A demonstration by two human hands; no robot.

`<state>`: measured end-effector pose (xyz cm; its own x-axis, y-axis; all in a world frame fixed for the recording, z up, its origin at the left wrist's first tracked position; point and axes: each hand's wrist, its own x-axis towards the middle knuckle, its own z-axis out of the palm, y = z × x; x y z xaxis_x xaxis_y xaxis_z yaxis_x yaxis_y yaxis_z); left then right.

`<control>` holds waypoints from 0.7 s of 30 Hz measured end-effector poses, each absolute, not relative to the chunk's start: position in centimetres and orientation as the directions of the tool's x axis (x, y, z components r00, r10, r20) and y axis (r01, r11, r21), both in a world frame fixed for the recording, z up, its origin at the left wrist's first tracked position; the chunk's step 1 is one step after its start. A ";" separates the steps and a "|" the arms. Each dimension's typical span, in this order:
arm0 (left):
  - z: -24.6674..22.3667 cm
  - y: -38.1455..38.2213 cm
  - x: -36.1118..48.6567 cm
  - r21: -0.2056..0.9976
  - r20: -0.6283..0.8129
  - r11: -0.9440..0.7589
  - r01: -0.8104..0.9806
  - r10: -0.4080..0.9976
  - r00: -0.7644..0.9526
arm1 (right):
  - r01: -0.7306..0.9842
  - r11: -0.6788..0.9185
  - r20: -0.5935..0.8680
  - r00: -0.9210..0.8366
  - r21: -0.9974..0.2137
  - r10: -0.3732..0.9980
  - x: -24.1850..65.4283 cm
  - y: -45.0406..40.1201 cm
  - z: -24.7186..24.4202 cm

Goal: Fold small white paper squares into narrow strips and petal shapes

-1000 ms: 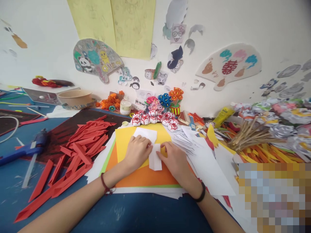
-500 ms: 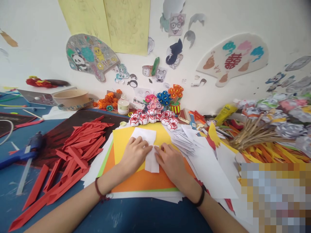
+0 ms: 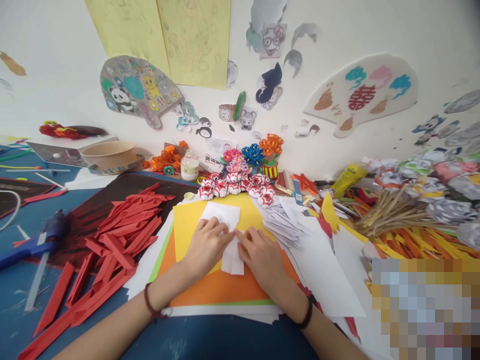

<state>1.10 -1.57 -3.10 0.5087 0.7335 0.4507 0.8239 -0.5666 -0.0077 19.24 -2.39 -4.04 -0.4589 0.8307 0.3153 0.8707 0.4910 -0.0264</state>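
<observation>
With twelve o'clock toward the wall, a white paper strip (image 3: 232,262) lies at the centre, resting on an orange sheet (image 3: 221,295) and running toward six o'clock from the fingertips. Its upper end is touched by the left hand (image 3: 208,245) from ten o'clock and the right hand (image 3: 264,257) from two; the fingertips of each grip are brought close together there, but whether the paper is pinched or only pressed cannot be made out. The strip could be wrinkled or pulled askew if it were tugged unevenly from the two sides, and it could be shifted if the loose sheets underneath were made to slide by a wrist. The loose white slips (image 3: 285,225) at two o'clock could be scattered if they were brushed by the right hand. One strip is counted between the hands, with one white piece (image 3: 225,212) beyond it at twelve; whether the two are joined is hidden. One glue gun (image 3: 45,237) is seen on the surface (image 3: 202,337) at nine, one bowl (image 3: 108,155) at ten, one jar (image 3: 189,167) at eleven, one striped pot (image 3: 270,171) at one and one yellow tube (image 3: 348,179) at two. The red strips (image 3: 123,240) at nine to ten are too heaped to be counted.
</observation>
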 end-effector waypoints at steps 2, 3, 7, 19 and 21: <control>-3.1 -1.6 1.0 0.023 0.446 -0.568 0.823 0.742 0.500 | 0.872 0.488 0.307 -0.458 -0.025 0.834 19.2 -2.3 -4.1; -3.1 -1.6 1.0 0.039 0.443 -0.569 0.821 0.746 0.496 | 0.873 0.487 0.304 -0.457 -0.026 0.836 19.2 -2.3 -4.1; -3.0 -1.7 0.9 0.095 0.422 -0.567 0.818 0.767 0.483 | 0.876 0.481 0.283 -0.454 -0.030 0.845 19.1 -2.3 -3.9; -2.7 -2.3 1.0 0.167 0.360 -0.538 0.826 0.814 0.457 | 0.883 0.468 0.233 -0.453 -0.011 0.860 18.9 -2.2 -3.5; -2.7 -2.3 1.0 0.152 0.349 -0.535 0.831 0.816 0.461 | 0.885 0.465 0.204 -0.457 0.012 0.866 18.8 -2.2 -3.3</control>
<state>0.97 -2.31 -2.70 0.4612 0.8159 0.3487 0.8311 -0.5348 0.1522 18.80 -2.21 -3.29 -0.4574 0.8657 0.2036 0.8853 0.4649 0.0123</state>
